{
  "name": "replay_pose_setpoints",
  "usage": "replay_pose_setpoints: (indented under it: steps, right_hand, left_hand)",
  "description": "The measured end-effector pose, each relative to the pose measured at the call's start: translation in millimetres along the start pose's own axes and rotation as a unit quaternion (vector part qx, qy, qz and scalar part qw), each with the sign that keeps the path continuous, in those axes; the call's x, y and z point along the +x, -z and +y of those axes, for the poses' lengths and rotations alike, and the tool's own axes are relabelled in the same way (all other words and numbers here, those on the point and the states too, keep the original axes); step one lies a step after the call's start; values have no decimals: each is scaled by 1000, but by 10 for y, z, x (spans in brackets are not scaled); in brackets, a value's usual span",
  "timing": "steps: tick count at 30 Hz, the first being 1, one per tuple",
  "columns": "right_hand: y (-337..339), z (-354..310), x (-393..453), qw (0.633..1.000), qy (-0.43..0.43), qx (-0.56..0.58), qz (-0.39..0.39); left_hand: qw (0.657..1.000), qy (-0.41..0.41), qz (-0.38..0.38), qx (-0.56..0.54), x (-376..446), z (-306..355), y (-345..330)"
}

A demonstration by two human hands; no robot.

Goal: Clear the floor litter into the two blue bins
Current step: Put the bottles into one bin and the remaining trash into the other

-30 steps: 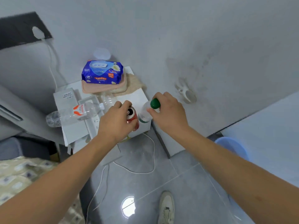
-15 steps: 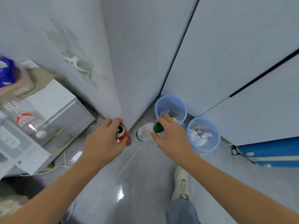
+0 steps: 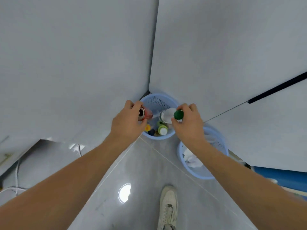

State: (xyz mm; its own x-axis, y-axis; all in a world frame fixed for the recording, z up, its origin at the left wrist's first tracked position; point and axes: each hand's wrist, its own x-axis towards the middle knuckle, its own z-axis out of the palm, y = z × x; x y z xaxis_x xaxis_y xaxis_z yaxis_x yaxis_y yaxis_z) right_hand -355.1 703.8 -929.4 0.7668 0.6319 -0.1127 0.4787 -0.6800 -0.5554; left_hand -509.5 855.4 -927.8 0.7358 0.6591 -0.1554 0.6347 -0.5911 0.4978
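Observation:
My left hand [image 3: 127,123] grips a red drink can [image 3: 145,113] by its top, over the left rim of the far blue bin [image 3: 157,101]. My right hand [image 3: 188,124] holds a clear plastic bottle [image 3: 166,115] with a green cap [image 3: 178,115], tilted over the same bin. Inside that bin lie several bottles and caps [image 3: 162,129]. The second blue bin [image 3: 198,170] stands to the right under my right forearm, with white crumpled paper [image 3: 191,159] in it.
Both bins stand in a corner where two grey walls meet. My white shoe [image 3: 168,206] is on the grey tiled floor below. White cables [image 3: 15,180] trail at the far left. A blue object [image 3: 282,177] lies at the right edge.
The view has swung right and closer to the bins. Both hands have carried the can and the bottle from the white cabinet to above the far bin.

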Motion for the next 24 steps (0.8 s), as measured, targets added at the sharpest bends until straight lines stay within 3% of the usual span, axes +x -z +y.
replay_pose_setpoints:
  steps: [6,12,18,24]
  right_hand:
    - [-548,567,672,998,37,-29,-51]
    - [-891,858,871,990,68,-51,-114]
    - [-790,583,692,980,128,-78,-133]
    - [-449,-265,334,976,151,-72,-140]
  left_hand:
    - [997,43,-40,47,699,-82,-806]
    - [997,22,-75,26,968,-218,-1151]
    - [997,28,-66,18,677,-239,-812]
    - [998,33,-41,-20,-25,-327,-95]
